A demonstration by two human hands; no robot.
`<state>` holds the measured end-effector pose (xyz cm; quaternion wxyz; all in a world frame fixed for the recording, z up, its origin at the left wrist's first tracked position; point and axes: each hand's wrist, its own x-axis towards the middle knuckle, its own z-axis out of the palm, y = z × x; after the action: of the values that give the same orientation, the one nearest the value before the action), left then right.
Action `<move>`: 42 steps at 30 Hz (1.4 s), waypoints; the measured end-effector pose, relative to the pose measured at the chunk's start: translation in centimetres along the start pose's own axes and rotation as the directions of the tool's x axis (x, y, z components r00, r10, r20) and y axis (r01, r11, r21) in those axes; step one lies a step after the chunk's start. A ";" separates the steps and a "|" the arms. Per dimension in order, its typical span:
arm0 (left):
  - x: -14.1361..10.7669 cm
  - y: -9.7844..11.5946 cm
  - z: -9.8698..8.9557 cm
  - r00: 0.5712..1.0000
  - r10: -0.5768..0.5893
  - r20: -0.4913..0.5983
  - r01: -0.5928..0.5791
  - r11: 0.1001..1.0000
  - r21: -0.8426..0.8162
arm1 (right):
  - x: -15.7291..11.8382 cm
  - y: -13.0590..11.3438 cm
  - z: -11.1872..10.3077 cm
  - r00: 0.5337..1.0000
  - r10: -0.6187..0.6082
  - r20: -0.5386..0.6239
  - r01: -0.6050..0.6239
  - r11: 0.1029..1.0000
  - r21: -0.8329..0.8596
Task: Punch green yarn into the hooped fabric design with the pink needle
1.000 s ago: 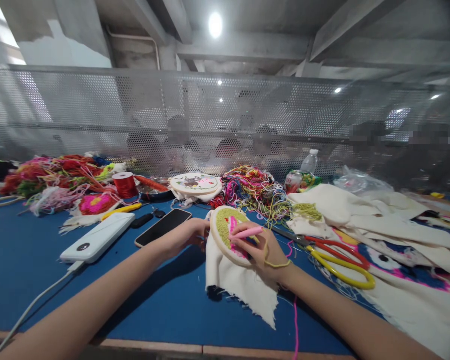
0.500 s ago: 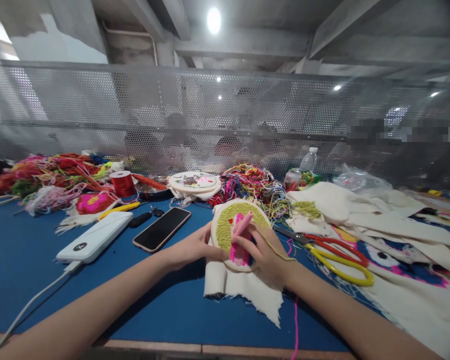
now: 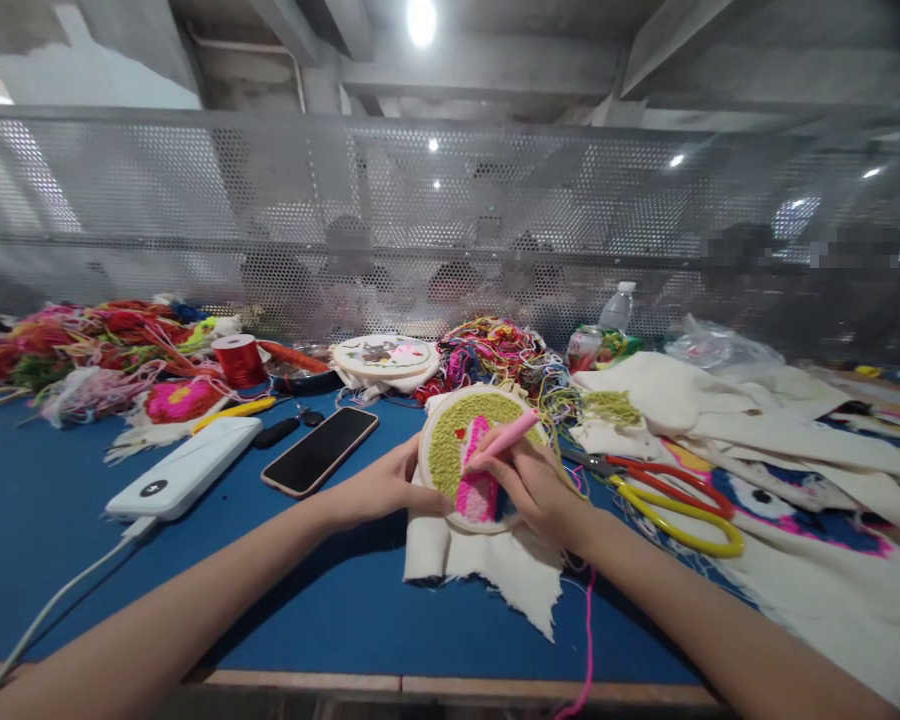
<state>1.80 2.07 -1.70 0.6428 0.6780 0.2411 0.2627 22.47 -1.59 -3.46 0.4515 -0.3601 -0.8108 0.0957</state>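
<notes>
My left hand (image 3: 388, 488) grips the left rim of a round embroidery hoop (image 3: 444, 440), its thumb lying on the front edge. White cloth (image 3: 495, 565) with a frayed edge hangs below the hoop. The stretched face carries green looped yarn, a pink block and a small red spot. My right hand (image 3: 536, 490) is closed around a pink punch needle pen (image 3: 511, 436), slanted with its tip at the pink stitching; the tip itself is too small to make out. Pink yarn (image 3: 589, 625) trails below the right wrist over the table's front edge.
Scissors (image 3: 675, 510) with red and yellow handles lie right of the hoop, beside piled cloth (image 3: 795, 580). Left are a phone (image 3: 321, 450) and a white power bank (image 3: 187, 468) with a cable. Behind stand yarn heaps (image 3: 495, 355), another hoop (image 3: 386, 355) and a perforated screen (image 3: 435, 240).
The pink pen has tilted further toward the right, and my right hand has rolled with it. My left hand stays on the hoop. The whole view has shifted slightly.
</notes>
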 end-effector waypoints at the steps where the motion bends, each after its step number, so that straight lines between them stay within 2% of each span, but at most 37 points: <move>1: 0.0 0.0 0.0 1.000 0.001 0.000 -0.001 1.000 -0.005 | 0.0 0.0 0.0 1.000 -0.006 -0.011 0.006 1.000 0.007; 6: -0.1 0.1 0.1 1.000 -0.021 -0.012 0.021 1.000 -0.017 | 0.1 -0.1 0.0 0.998 -0.049 -0.029 0.050 0.999 0.015; 10: 0.0 0.0 0.0 1.000 -0.009 -0.008 0.009 1.000 -0.023 | -0.1 0.0 -0.1 0.993 -0.117 -0.010 0.116 0.989 -0.095; 12: 0.0 -0.1 -0.1 1.000 -0.008 0.000 0.008 1.000 -0.023 | -0.1 0.1 -0.2 0.983 -0.181 0.038 0.184 0.974 -0.133; 15: 0.1 -0.2 -0.2 1.000 -0.007 0.009 0.007 0.999 -0.032 | 0.1 0.0 -0.3 0.969 -0.199 0.144 0.219 0.966 -0.140; 19: 0.0 -0.2 -0.2 1.000 -0.012 -0.001 0.012 0.999 -0.041 | 0.5 -0.2 -0.3 0.955 -0.246 0.166 0.276 0.942 -0.190; 27: -0.2 -0.2 0.0 0.999 0.013 -0.044 -0.011 0.999 0.039 | 0.8 -0.5 0.8 0.951 -0.176 0.253 0.262 0.894 -0.363; 30: -0.2 0.0 0.1 0.999 -0.022 -0.039 0.023 1.000 0.021 | 0.6 -0.4 1.0 0.969 -0.157 0.189 0.218 0.905 -0.366; 34: -0.1 0.1 0.1 1.000 0.003 -0.021 -0.002 0.999 0.042 | 0.0 -0.4 0.4 0.995 -0.073 0.066 0.091 0.934 -0.344; 38: -0.1 0.0 -0.1 0.999 0.038 -0.011 -0.037 0.998 0.054 | -0.2 -0.4 -0.3 0.989 -0.107 0.097 0.133 0.937 -0.322; 42: -0.1 0.0 -0.2 1.000 0.018 -0.003 -0.018 0.999 0.035 | -0.2 -0.2 -0.5 0.981 -0.186 0.062 0.196 0.940 -0.279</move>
<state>1.61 2.12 -1.73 0.6281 0.6908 0.2407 0.2653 22.83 -2.00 -3.21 0.3879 -0.3392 -0.8550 -0.0594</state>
